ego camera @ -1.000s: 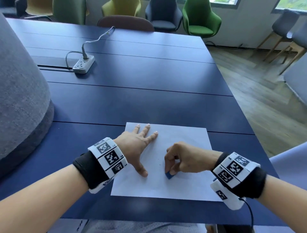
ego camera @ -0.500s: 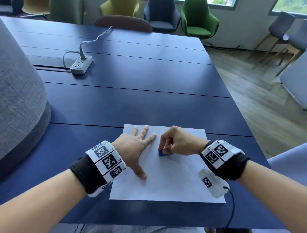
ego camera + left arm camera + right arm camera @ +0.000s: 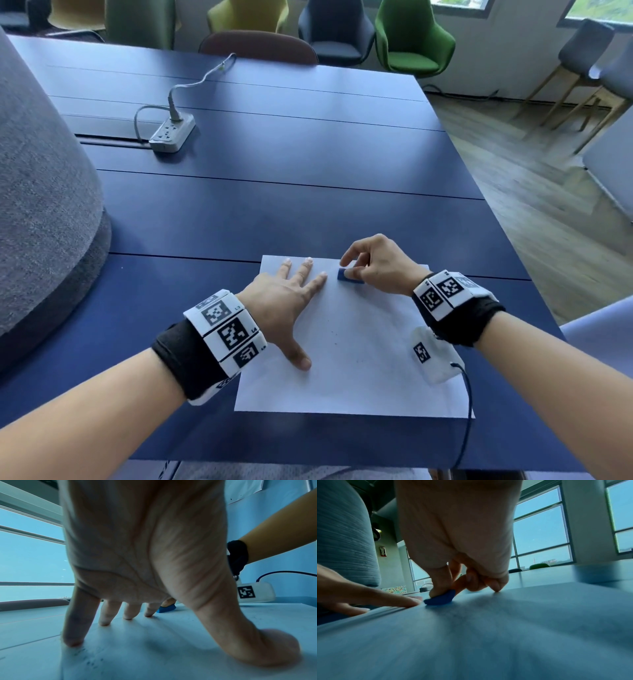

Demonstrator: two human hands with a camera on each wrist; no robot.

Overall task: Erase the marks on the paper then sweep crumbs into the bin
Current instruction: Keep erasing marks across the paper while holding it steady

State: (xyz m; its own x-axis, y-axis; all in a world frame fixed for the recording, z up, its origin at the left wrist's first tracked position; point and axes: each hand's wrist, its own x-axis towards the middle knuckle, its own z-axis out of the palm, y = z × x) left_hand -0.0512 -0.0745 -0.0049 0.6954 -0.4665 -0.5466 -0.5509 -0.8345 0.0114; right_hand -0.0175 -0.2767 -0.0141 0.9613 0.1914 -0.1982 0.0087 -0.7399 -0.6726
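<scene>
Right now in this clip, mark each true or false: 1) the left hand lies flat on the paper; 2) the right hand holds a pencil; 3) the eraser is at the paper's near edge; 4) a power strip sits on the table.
1) True: the left hand presses spread fingers on the paper.
2) False: the right hand pinches a blue eraser.
3) False: it works near the far edge.
4) True: the power strip lies on the table.
</scene>
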